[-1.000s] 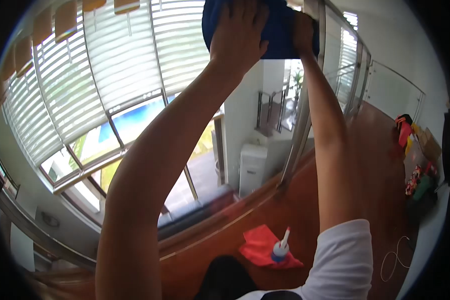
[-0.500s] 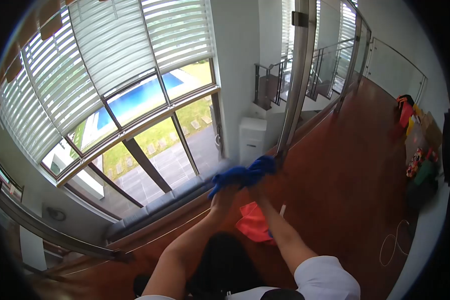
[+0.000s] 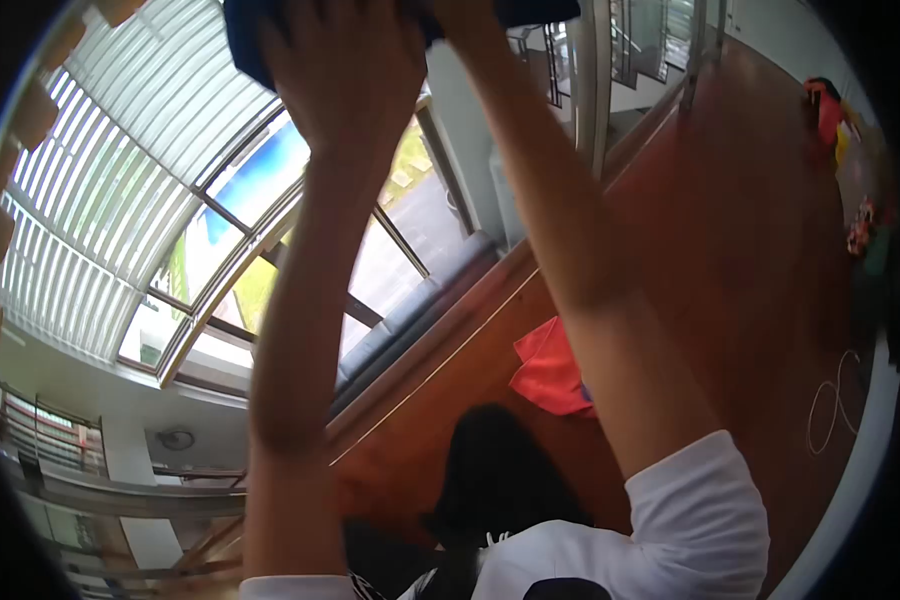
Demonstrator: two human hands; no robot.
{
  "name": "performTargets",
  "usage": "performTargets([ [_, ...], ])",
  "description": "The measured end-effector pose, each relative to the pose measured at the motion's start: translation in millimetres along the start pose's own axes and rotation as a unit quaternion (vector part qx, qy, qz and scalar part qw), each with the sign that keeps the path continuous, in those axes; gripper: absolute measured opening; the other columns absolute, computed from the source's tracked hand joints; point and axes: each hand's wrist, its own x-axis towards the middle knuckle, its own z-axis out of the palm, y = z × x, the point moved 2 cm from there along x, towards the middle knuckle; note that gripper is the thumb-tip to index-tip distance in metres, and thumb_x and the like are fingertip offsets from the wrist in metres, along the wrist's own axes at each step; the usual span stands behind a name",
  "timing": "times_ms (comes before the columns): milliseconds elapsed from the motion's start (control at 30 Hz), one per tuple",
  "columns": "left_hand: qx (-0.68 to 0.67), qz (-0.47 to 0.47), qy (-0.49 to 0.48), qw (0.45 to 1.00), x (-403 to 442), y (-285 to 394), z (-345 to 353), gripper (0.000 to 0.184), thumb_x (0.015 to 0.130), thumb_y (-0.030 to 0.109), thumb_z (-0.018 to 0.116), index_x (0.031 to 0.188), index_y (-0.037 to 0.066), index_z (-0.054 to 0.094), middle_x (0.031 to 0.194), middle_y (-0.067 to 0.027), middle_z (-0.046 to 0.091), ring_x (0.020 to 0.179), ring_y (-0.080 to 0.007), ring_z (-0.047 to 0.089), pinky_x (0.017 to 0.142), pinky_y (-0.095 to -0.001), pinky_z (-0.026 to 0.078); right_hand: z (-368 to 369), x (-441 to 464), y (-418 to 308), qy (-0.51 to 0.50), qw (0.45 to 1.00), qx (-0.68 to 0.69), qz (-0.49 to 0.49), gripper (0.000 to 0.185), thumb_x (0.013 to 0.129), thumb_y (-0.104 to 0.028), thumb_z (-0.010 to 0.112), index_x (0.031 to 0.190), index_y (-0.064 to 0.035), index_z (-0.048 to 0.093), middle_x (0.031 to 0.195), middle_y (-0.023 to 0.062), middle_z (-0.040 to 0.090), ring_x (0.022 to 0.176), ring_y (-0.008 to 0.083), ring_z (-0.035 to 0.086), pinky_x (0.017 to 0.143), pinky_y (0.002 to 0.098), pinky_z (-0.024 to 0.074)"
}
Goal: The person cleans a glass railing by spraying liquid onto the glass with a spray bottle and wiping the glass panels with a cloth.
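Both arms reach up and forward to the top edge of the head view. My left hand (image 3: 345, 75) is on a dark blue cloth (image 3: 248, 45), its back towards me and its fingers over the fabric. My right hand (image 3: 463, 18) is at the same cloth, whose other part shows to its right; the frame's top edge cuts off its fingers. On the wooden floor below, beside my right forearm, lies a crumpled red cloth (image 3: 550, 368), partly hidden by that arm.
Tall windows with striped blinds (image 3: 80, 200) stand at the left. A metal post (image 3: 592, 90) and a railing run along the floor's edge. Bags and coloured items (image 3: 828, 115) lie by the right wall, with a white cable (image 3: 838, 400) on the floor (image 3: 730, 280).
Both hands have risen to the top of the view with the blue cloth and come closer to the camera. The view has shifted, and the red cloth appears farther right.
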Motion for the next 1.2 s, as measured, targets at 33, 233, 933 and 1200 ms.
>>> performTargets([
  [33,-0.045,-0.015,-0.054,0.997,-22,6,14,0.054,0.077,0.031,0.056,0.128,0.018,0.048,0.139,-0.0123,0.038,0.119,-0.0360,0.042,0.092,-0.0559,0.034,1,-21,19,0.007,0.999,0.000,-0.040,0.072,0.083,-0.035,0.052,0.141,-0.0025,0.024,0.149,0.0166,0.020,0.133,0.0468,0.018,0.104,0.0638,0.0142],
  [233,-0.278,0.027,-0.381,0.882,-233,115,-10,0.061,0.077,0.028,0.056,0.134,0.009,0.043,0.141,-0.0112,0.038,0.111,-0.0267,0.048,0.088,-0.0432,0.038,-64,-246,176,0.004,0.999,0.029,0.014,0.062,0.080,-0.023,0.056,0.134,0.0011,0.036,0.135,0.0236,0.038,0.127,0.0405,0.032,0.104,0.0488,0.0252],
  [933,-0.224,0.022,-0.324,0.919,-155,111,5,0.073,0.072,0.031,0.064,0.135,0.004,0.039,0.144,-0.0207,0.026,0.128,-0.0360,0.032,0.099,-0.0479,0.030,-41,-92,199,0.040,0.978,0.195,0.056,0.036,0.088,-0.022,0.050,0.115,0.0023,0.048,0.109,0.0188,0.056,0.104,0.0315,0.053,0.092,0.0385,0.0388],
  [1200,-0.213,0.094,-0.420,0.877,-262,144,-7,0.072,0.077,0.038,0.059,0.135,0.000,0.037,0.130,-0.0220,0.041,0.122,-0.0363,0.036,0.103,-0.0504,0.024,-70,-290,334,-0.085,0.990,-0.008,0.115,0.052,0.092,-0.030,0.044,0.134,-0.0021,0.034,0.131,0.0210,0.041,0.122,0.0260,0.039,0.105,0.0359,0.0255],
])
